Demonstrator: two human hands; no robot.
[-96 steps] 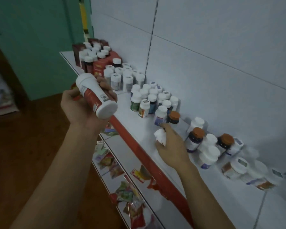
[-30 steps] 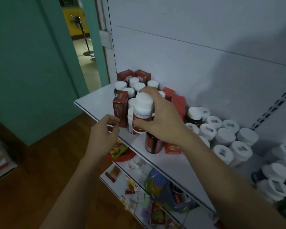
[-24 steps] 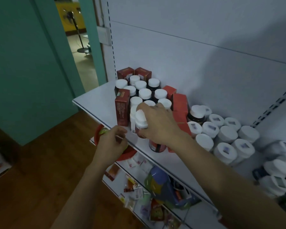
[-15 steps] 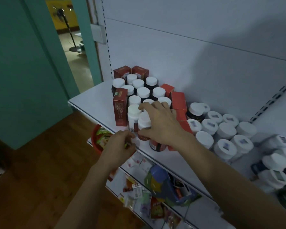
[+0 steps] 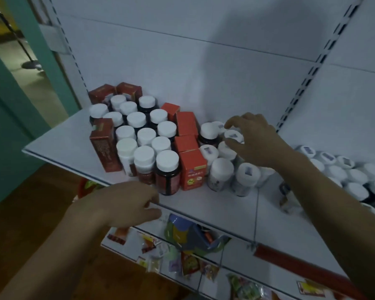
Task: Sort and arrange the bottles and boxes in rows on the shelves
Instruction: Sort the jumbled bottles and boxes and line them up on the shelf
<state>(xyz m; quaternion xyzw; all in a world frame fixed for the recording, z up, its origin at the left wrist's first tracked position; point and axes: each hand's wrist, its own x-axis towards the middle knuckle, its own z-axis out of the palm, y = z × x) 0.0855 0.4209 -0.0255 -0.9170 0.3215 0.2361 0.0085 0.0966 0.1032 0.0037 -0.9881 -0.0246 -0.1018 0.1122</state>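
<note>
white-capped bottles (image 5: pixel 147 135) packed in tidy rows on the shelf (image 5: pixel 59 137), flanked by dark red boxes (image 5: pixel 102 144) and orange boxes (image 5: pixel 192 167). smaller white bottles (image 5: pixel 222 169) just right of those, looser, probably next for straightening. more bottles (image 5: pixel 342 172) further right, unsorted by the look of it. right hand (image 5: pixel 253 137) spread, fingers curled over a small cap, gripping nothing yet. left hand (image 5: pixel 121 204) loosely open at the shelf's front edge, empty.
</note>
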